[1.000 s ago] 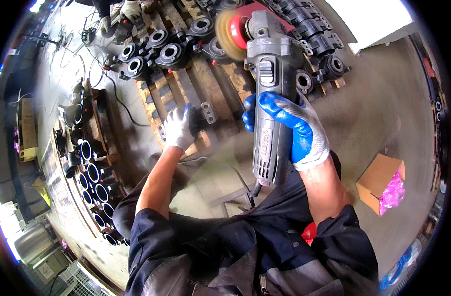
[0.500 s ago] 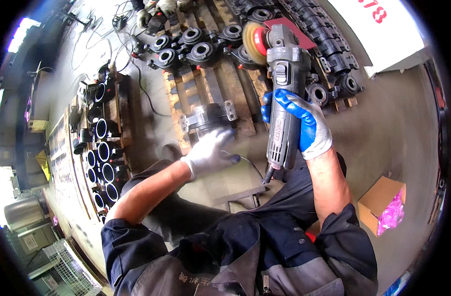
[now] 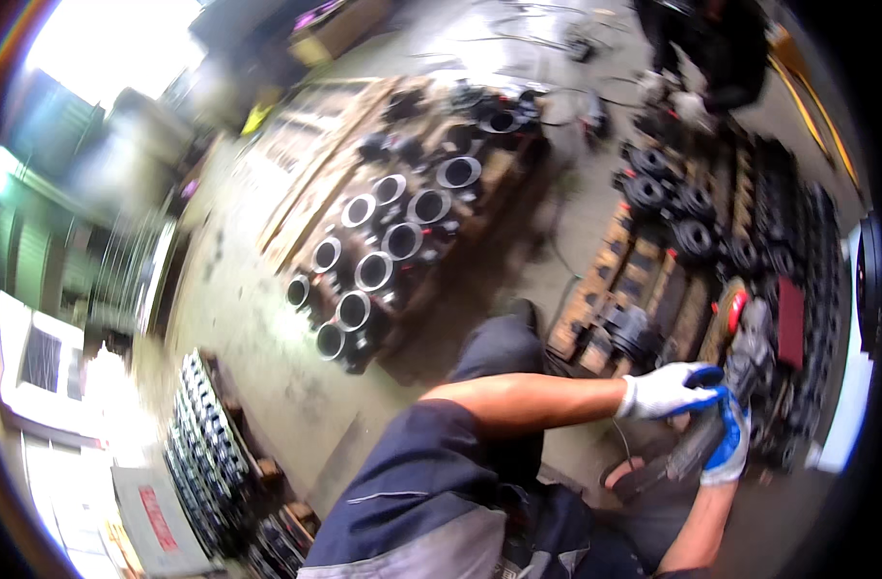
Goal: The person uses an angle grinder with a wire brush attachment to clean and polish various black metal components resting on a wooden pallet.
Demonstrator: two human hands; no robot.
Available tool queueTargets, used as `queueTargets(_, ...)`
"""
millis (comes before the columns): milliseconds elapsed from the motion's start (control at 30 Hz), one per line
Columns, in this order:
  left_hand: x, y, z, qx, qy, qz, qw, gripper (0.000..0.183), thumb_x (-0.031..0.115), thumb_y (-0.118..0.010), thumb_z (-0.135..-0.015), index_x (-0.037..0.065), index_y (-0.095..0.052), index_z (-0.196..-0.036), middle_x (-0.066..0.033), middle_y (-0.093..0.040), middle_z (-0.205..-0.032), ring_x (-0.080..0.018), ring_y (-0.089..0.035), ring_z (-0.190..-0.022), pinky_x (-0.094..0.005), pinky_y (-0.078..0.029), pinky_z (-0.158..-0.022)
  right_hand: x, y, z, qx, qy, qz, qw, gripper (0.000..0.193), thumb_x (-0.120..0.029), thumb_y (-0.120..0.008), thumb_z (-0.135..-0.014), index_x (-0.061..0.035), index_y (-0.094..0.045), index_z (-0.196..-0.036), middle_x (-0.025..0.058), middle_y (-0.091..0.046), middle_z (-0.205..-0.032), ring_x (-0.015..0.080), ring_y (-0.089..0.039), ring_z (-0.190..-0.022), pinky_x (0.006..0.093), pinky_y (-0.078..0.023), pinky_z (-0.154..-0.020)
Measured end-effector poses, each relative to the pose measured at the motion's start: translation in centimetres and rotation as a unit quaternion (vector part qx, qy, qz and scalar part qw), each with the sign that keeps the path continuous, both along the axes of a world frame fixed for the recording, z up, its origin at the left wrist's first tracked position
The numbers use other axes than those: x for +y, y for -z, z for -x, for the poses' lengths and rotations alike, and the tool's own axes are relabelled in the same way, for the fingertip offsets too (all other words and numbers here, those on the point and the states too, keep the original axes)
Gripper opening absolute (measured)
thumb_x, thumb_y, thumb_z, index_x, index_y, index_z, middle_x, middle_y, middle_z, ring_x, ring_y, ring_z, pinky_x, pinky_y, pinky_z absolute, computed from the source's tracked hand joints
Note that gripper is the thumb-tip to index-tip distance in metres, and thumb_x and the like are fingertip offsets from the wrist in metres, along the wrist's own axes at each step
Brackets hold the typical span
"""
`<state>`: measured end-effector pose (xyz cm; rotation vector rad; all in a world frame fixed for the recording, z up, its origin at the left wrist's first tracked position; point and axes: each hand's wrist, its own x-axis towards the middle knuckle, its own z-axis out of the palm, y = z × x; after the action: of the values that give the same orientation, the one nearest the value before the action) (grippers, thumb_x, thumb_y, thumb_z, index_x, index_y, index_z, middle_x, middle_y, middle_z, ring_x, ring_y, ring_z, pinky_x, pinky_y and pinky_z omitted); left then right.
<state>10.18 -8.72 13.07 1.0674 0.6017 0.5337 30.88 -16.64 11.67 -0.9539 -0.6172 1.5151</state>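
Note:
My right hand (image 3: 728, 442), in a white glove with blue coating, is wrapped round the dark body of an angle grinder (image 3: 694, 446). The grinder's grey head (image 3: 753, 343) points away from me, with a red-and-yellow disc (image 3: 733, 307) at its far end. My left hand (image 3: 668, 391), gloved alike, reaches across to the grinder body beside the right hand's fingers. Its fingers and thumb look stretched and apart; whether they touch the tool is blurred. Just beyond the left hand a grey metal bracket-like part (image 3: 626, 330) lies on a wooden pallet (image 3: 600, 294).
Ring-shaped black castings (image 3: 694, 237) crowd the pallet's far side, near a maroon flat piece (image 3: 790, 323). To the left, another pallet (image 3: 310, 207) carries several black cylindrical parts (image 3: 373, 271). Another person (image 3: 706, 58) works at the far right. Cables (image 3: 528, 29) trail across the floor.
The view has swung left, so the grinder and both hands now appear at the right. My left hand has moved from near the bracket-like part to the grinder; my right hand keeps its hold.

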Motion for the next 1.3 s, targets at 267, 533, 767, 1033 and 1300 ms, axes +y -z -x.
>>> queueTargets(267, 0.4, 2.0, -0.4, -0.007, -0.112, 0.039, 0.993, 0.045, 0.046, -0.07, -0.091, 0.004, -0.07, -0.108, -0.0045, -0.069, -0.088, -0.0142, -0.059, -0.076, -0.0351, -0.051, -0.072, 1.8, 4.2, -0.3, -0.018, -0.131, 0.036, 0.991, 0.057, -0.032, -0.058, -0.097, -0.0048, -0.045, -0.146, 0.0129, -0.054, -0.136, 0.0266, -0.055, -0.122, 0.0413, -0.041, -0.11)
queueTargets(533, 1.0, 3.2, 0.1, -0.061, -0.268, 0.063, 0.959, 0.043, 0.043, -0.072, -0.087, 0.005, -0.067, -0.104, -0.0043, -0.067, -0.09, -0.0149, -0.057, -0.08, -0.0328, -0.049, -0.077, 4.6, 5.3, 1.1, 0.052, -0.126, 0.093, 0.986, 0.057, -0.037, -0.055, -0.099, -0.0067, -0.046, -0.147, 0.0097, -0.053, -0.14, 0.0256, -0.051, -0.128, 0.0414, -0.034, -0.115)
queueTargets(767, 1.1, -0.4, 3.6, 0.015, -0.242, 0.009, 0.97, 0.055, 0.042, -0.078, -0.083, -0.004, -0.064, -0.11, -0.0116, -0.068, -0.102, -0.0189, -0.06, -0.095, -0.0342, -0.049, -0.088, 3.4, 4.4, 4.6, 0.149, -0.144, 0.064, 0.976, 0.052, -0.036, -0.049, -0.104, -0.0094, -0.046, -0.149, 0.0076, -0.05, -0.148, 0.0243, -0.047, -0.134, 0.0383, -0.031, -0.118)
queueTargets(1033, 2.1, -2.1, 3.4, 0.052, -0.179, -0.025, 0.982, 0.04, 0.039, -0.073, -0.092, -0.001, -0.065, -0.092, -0.0054, -0.065, -0.083, -0.011, -0.054, -0.075, -0.029, -0.049, -0.071, 2.4, 1.1, 6.2, -0.088, -0.024, 0.015, 0.996, 0.054, -0.021, -0.074, -0.091, -0.003, -0.054, -0.138, 0.0034, -0.059, -0.125, 0.0155, -0.054, -0.112, 0.0303, -0.044, -0.101)
queueTargets(1300, 1.1, -1.2, -0.2, -0.038, -0.206, 0.054, 0.976, 0.034, 0.028, -0.073, -0.095, -0.002, -0.063, -0.108, -0.0036, -0.067, -0.095, -0.0082, -0.056, -0.083, -0.0257, -0.048, -0.074, 2.1, -4.2, 7.9, 0.012, 0.009, 0.092, 0.996, 0.048, -0.018, -0.075, -0.091, -0.0078, -0.057, -0.135, 0.0017, -0.065, -0.118, 0.0127, -0.063, -0.103, 0.0285, -0.051, -0.089)
